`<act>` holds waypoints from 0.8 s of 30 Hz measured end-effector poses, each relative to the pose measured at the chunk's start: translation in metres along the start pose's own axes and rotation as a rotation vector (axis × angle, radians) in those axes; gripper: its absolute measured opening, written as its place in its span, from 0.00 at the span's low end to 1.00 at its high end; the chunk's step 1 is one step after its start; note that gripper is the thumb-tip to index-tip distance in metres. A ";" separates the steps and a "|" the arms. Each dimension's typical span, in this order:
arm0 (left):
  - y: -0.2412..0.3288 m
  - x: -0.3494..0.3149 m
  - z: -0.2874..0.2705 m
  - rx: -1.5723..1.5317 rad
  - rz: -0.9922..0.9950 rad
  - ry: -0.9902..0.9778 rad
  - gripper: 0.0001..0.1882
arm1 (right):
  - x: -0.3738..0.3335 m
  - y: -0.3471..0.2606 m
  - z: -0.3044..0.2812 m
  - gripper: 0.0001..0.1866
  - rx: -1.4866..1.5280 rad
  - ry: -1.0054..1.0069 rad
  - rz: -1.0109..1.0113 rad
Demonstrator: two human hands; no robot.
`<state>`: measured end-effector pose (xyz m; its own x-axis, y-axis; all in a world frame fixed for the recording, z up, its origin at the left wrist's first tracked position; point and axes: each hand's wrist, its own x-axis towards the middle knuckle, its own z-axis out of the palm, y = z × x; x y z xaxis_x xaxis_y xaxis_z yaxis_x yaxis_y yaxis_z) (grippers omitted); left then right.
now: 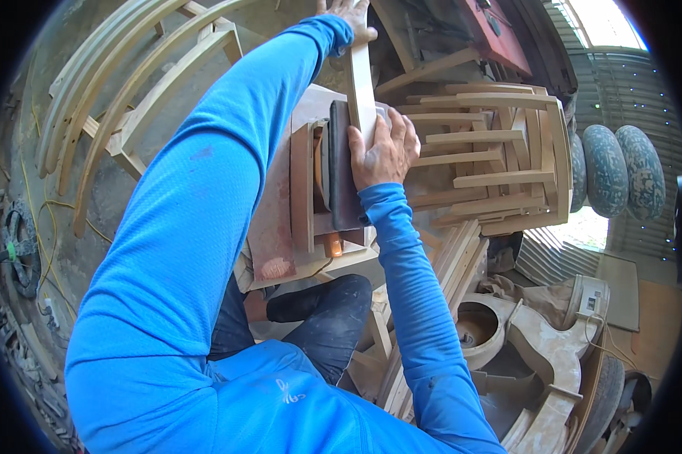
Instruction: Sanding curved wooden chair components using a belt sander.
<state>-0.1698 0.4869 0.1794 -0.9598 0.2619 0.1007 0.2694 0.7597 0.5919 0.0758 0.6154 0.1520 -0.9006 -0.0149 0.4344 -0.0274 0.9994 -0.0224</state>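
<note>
In the head view, looking down, a pale wooden strip (pixel 361 89) lies against the dark upright face of a sanding machine (pixel 342 170), above the right part of the worktop (pixel 267 231) and running out past its far edge. The left hand (pixel 348 19) grips the strip's far end, thumb across it; the right hand (pixel 385 148) grips its near end, thumb to the left and the other fingers spread along the right. The strip looks narrow and solid, so it is probably light enough for two hands, stiff, and not fragile; bare wood should give fair grip, though dust could make it a little slick. The ends seem the best places to hold, with fingertips clear of the dark face. The picture's upper edge cuts off part of the left hand, and the strip's far tip cannot be made out. The right palm covers its near tip. The strip's underside is hidden, and whether it touches the dark face or stands just beside it is hard to tell
</note>
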 end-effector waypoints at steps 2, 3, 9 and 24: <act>-0.042 0.010 0.012 0.240 -0.051 0.113 0.46 | -0.011 -0.022 -0.009 0.33 0.066 -0.021 -0.050; -0.017 -0.004 0.025 0.209 -0.038 0.085 0.47 | -0.027 -0.003 -0.009 0.34 0.015 -0.028 -0.031; 0.033 -0.104 0.028 0.286 -0.001 -0.061 0.48 | -0.118 0.024 -0.068 0.34 0.011 -0.045 -0.045; 0.164 -0.478 0.066 0.285 0.206 -0.211 0.57 | -0.454 0.072 -0.254 0.32 0.231 -0.313 0.035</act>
<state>0.3383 0.5256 0.1756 -0.8544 0.5196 0.0102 0.4937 0.8054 0.3282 0.5933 0.7025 0.1821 -0.9905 -0.0260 0.1347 -0.0593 0.9666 -0.2495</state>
